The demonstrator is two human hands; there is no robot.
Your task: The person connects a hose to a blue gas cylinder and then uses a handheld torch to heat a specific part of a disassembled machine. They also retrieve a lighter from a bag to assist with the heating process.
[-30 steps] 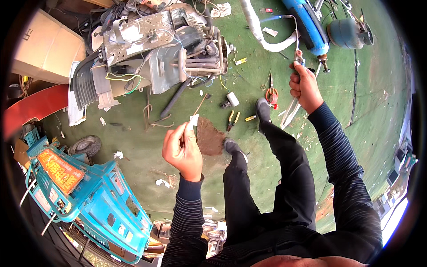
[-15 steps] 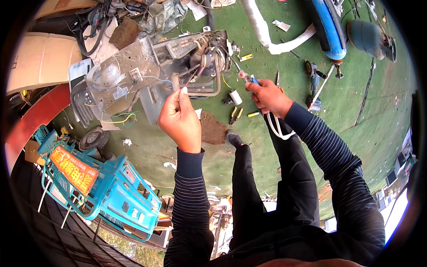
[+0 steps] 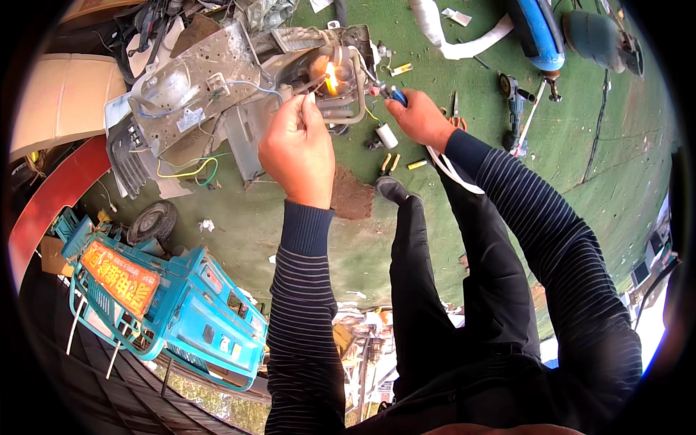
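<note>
My right hand (image 3: 420, 119) is closed around the blue handle of a gas torch (image 3: 397, 96), whose white hoses (image 3: 455, 174) trail down beside my leg. The torch's metal neck reaches left towards the opened metal unit. A bright orange flame (image 3: 331, 78) burns there, against the rounded dark compressor (image 3: 319, 67) among bent pipes (image 3: 359, 87). My left hand (image 3: 297, 154) pinches a thin rod between thumb and fingertips, its tip close to the flame. Just left of that hand lies the unit's dirty metal plate (image 3: 170, 83), with loose wires on it.
On the green floor lie yellow-handled pliers (image 3: 390, 164), a white cylinder (image 3: 386, 135), orange-handled scissors (image 3: 457, 120) and an angle grinder (image 3: 513, 109). A blue gas cylinder (image 3: 535, 32) lies at the upper right. A turquoise three-wheeler (image 3: 174, 304) stands at lower left.
A flame now glows at the compressor where none showed before. My left hand and the rod have moved up towards the pipes; my right hand with the torch has shifted up and left.
</note>
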